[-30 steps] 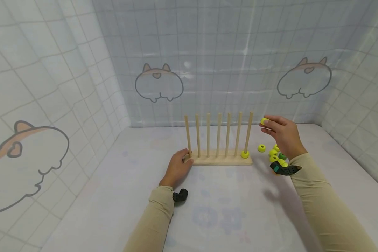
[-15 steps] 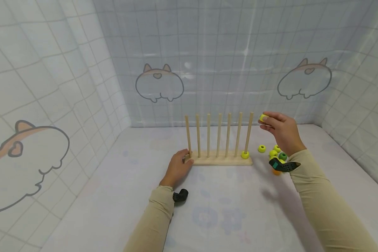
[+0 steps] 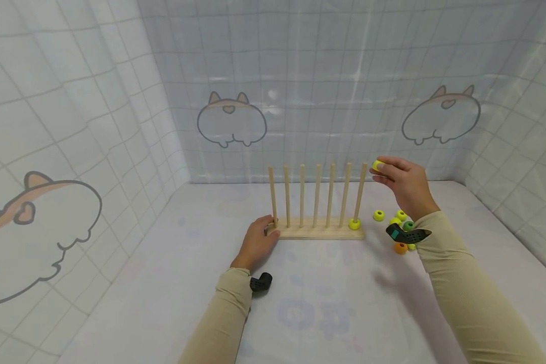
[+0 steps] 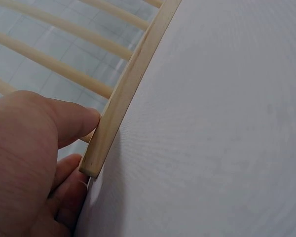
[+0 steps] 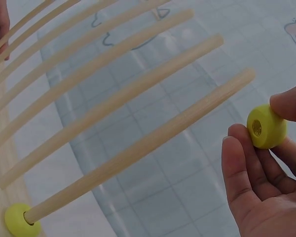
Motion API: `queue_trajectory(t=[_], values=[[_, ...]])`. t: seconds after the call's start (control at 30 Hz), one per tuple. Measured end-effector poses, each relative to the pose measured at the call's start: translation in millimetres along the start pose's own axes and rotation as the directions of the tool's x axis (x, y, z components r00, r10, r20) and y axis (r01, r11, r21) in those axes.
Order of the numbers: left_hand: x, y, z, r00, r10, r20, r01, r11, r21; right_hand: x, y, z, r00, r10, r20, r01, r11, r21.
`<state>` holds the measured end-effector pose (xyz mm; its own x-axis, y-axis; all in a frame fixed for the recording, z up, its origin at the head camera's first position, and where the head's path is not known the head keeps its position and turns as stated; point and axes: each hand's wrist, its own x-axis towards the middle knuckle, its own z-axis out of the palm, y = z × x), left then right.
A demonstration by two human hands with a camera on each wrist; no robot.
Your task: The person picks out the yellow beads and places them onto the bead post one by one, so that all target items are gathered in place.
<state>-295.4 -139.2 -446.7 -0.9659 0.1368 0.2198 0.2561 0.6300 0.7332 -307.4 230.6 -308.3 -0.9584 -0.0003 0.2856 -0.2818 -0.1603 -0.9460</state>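
A wooden peg rack [image 3: 318, 233] with a row of upright dowels stands on the table. One yellow bead [image 3: 354, 224] sits at the foot of its rightmost dowel [image 3: 360, 194]. My left hand [image 3: 257, 241] grips the left end of the base, thumb in front and fingers behind, as the left wrist view shows. My right hand [image 3: 407, 184] pinches another yellow bead [image 5: 267, 126] between thumb and fingers. That bead is just right of the rightmost dowel's tip, apart from it, its hole facing the dowel in the right wrist view.
Several loose yellow beads [image 3: 378, 215] lie right of the rack, with a green bead [image 3: 408, 226] and an orange bead [image 3: 400, 247] among them. The right wrist strap [image 3: 407, 234] hides part of this group. A tiled-pattern sheet [image 3: 327, 116] rises behind the table.
My right hand has risen slightly and shifted left with its bead, nearer the rightmost dowel's tip. More of the orange bead shows. My left hand stays on the base.
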Motion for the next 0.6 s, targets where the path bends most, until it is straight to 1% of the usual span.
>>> queue_trajectory(t=[0.2,0.4,0.6], values=[[0.1,-0.1,0.6,1.0,0.006,-0.006,-0.006,1.0,0.001,3.7,-1.8,3.1,1.0,-0.014,0.011,0.013,1.0,0.022],[0.6,0.6,0.1,1.0,-0.005,-0.005,0.005,1.0,-0.003,6.1,-3.1,6.6,0.999,-0.035,0.012,0.035,0.999,0.04],[0.1,0.6,-0.4,1.0,-0.003,0.004,0.003,1.0,-0.005,7.6,-4.7,10.3,0.999,-0.033,0.011,0.033,0.998,0.045]])
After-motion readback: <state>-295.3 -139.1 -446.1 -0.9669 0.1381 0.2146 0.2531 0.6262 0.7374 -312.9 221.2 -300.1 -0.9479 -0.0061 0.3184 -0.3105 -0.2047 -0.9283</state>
